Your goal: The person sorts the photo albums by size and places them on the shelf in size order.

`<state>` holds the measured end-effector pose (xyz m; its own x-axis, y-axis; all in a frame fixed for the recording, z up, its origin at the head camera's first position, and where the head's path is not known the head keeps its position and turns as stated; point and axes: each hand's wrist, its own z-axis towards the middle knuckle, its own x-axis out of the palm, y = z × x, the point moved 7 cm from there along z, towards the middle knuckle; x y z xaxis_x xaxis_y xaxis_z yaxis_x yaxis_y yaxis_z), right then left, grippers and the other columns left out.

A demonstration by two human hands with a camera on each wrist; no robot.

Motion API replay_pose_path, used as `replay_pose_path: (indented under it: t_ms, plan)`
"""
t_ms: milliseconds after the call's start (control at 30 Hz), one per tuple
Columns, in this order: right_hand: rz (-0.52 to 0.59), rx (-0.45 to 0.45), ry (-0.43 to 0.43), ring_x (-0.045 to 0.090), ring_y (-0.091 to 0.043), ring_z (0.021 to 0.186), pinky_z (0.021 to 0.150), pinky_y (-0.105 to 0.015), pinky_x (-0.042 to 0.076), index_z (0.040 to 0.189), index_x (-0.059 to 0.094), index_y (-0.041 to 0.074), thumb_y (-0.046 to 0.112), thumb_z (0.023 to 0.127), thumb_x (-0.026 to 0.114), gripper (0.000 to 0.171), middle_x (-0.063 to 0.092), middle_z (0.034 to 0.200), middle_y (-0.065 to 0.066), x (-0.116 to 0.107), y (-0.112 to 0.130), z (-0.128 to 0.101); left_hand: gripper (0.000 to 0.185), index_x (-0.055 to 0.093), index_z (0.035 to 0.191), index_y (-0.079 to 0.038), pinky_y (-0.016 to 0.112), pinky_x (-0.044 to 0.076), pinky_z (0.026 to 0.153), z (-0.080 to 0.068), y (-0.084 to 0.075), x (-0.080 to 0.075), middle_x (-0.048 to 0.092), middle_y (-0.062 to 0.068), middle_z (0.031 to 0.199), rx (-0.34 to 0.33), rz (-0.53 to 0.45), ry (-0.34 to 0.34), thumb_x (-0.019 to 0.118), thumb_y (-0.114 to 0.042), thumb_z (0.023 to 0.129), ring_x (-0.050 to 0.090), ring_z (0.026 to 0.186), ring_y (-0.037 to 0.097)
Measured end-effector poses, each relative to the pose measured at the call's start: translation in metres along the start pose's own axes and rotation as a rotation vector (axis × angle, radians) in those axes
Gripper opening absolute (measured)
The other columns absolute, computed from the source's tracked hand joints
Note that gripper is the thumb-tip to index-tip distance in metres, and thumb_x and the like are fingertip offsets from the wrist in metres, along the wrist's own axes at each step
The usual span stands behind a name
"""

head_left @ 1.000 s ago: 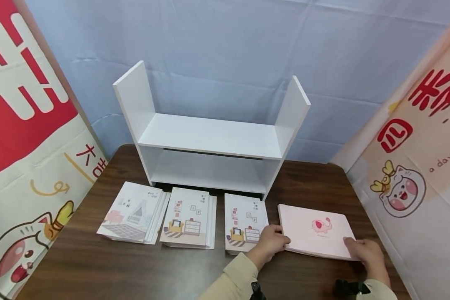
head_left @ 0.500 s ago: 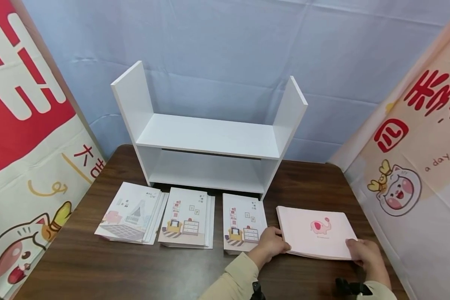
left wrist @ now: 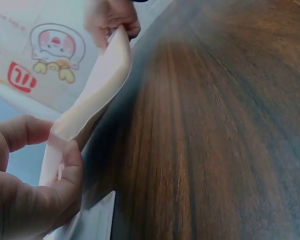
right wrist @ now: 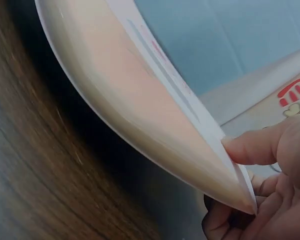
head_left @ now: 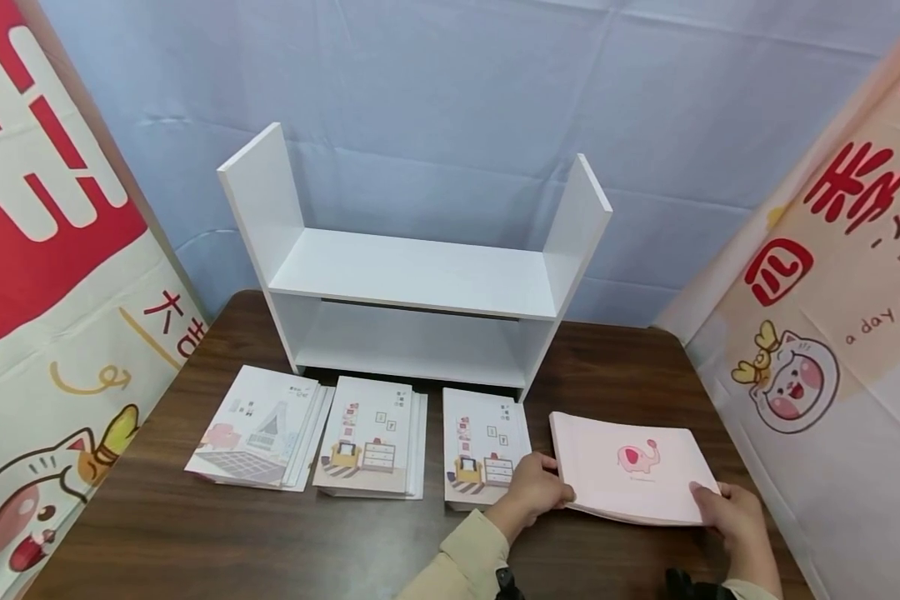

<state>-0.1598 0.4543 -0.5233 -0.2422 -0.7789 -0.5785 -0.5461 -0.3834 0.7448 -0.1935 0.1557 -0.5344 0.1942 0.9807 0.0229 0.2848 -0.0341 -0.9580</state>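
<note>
A pink notebook (head_left: 600,462) with an elephant on its cover lies flat at the right of the table. My left hand (head_left: 531,490) pinches its near left corner between thumb and fingers. At the opposite end, my right hand (head_left: 737,515) grips the near right corner, thumb on the cover and fingers underneath. Seen from the right wrist, the page edges (right wrist: 135,107) bow in a curve, and a dark shadow lies between them and the wood. In the left wrist view the notebook's far end (left wrist: 121,52) is raised in the right hand.
Three piles of white illustrated booklets stand in a row: left (head_left: 251,425), middle (head_left: 367,442) and right (head_left: 483,433), the last beside my left hand. Behind them is a white two-tier shelf (head_left: 412,271). The brown table (head_left: 270,550) has printed cloths at both sides.
Both hands keep hold of the notebook. Its near right part has risen slightly with the right hand and now bends a little. The head view has shifted slightly.
</note>
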Motion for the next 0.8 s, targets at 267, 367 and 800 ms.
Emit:
replay_pose_path:
  t_ms: [267,367,800]
  plan:
    - [0.069,0.042,-0.068,0.053,-0.034,0.085,0.057,-0.042,0.048,0.123,0.037,-0.021,0.033,0.088,0.055,0.067,0.051,0.102,-0.032,0.003,-0.005,-0.021,0.038,0.050,0.096,0.000,0.027,0.048,0.046,-0.010,-0.009,-0.009,0.055,0.004,0.059,0.001,-0.117,0.076,0.064,0.014,0.064,0.049,0.044,0.011]
    - [0.153,0.078,-0.085,0.054,-0.022,0.075,0.055,-0.035,0.045,0.126,0.039,-0.019,0.026,0.090,0.054,0.060,0.056,0.096,-0.024,0.005,-0.016,-0.020,0.039,0.049,0.098,0.001,0.030,0.049,0.046,-0.014,-0.014,-0.014,0.054,0.004,0.059,0.010,-0.148,0.114,0.062,0.014,0.064,0.049,0.045,0.012]
    - [0.325,-0.011,0.024,0.058,-0.007,0.066,0.058,-0.027,0.052,0.128,0.042,-0.018,0.019,0.090,0.059,0.056,0.062,0.080,-0.002,0.022,0.007,-0.049,0.047,0.051,0.112,0.009,0.027,0.049,0.049,-0.019,-0.025,-0.050,0.058,0.006,0.071,0.079,-0.144,0.210,0.059,0.010,0.066,0.053,0.052,0.011]
